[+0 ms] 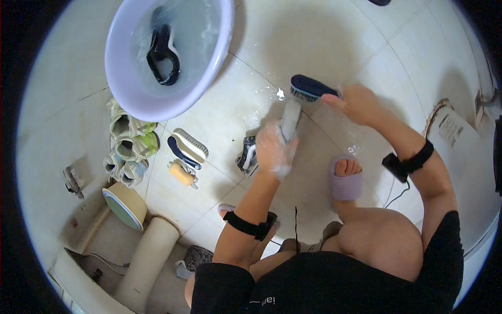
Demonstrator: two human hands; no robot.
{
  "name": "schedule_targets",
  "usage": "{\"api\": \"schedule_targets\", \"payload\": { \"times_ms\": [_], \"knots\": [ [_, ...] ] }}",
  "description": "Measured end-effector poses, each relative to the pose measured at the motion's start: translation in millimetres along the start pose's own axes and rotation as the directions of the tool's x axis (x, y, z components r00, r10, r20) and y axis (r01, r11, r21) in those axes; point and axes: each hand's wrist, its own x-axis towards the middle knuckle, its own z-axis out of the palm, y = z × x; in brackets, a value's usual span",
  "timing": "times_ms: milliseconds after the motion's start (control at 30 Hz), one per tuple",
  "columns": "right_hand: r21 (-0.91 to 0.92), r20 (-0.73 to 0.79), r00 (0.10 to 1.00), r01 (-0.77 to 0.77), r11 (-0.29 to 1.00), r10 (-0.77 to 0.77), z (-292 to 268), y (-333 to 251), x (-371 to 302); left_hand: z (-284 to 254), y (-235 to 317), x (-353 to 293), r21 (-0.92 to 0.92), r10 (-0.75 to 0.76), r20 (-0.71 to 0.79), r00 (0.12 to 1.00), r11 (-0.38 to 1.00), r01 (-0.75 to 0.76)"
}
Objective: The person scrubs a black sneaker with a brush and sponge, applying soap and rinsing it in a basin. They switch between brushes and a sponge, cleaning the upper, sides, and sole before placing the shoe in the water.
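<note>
My left hand (pixel 276 149), wet with suds, is closed around a long pale shoe-like item (pixel 291 118). Beside its wrist shows a dark patterned piece with a white strap (pixel 248 156); whether it belongs to the held item I cannot tell. My right hand (pixel 360 104) grips the handle of a dark blue scrub brush (pixel 309 88). The brush's bristles face down, close to the far end of the pale item. On the floor to the left lie a second brush (pixel 191 146), bristles up, and a yellow bar of soap (pixel 181 173).
A lilac basin (pixel 116 68) of cloudy water holds a dark strapped sandal (pixel 163 55). Several pale sneakers (pixel 129 141) stand along the left. Nearer are a small cream basin (pixel 125 205) and a white pipe (pixel 148 256). A white toilet-like fixture (pixel 452 152) stands at right.
</note>
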Motion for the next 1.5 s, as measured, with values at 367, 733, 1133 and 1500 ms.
{"api": "schedule_targets", "payload": {
  "times_ms": [367, 733, 1133, 1500],
  "knots": [
    [-0.074, -0.125, 0.989, 0.066, 0.995, -0.075, 1, 1, -8, -6, -6, 0, -0.020, -0.058, 0.004, 0.998, 0.998, 0.058],
    [0.030, -0.012, 0.996, 0.087, 0.996, -0.087, 4, 2, -13, -13, -11, -9, -0.105, 0.015, 0.028, 0.999, 0.994, -0.012],
    [0.092, -0.064, 0.997, 0.045, 0.995, -0.039, 15, 3, -16, -23, -16, -13, -0.175, 0.022, -0.039, 0.999, 0.984, -0.029],
    [-0.065, -0.105, 0.965, 0.235, 0.970, -0.241, 21, -5, -27, -23, -16, -13, -0.171, -0.048, -0.041, 0.998, 0.984, 0.040]
  ]
}}
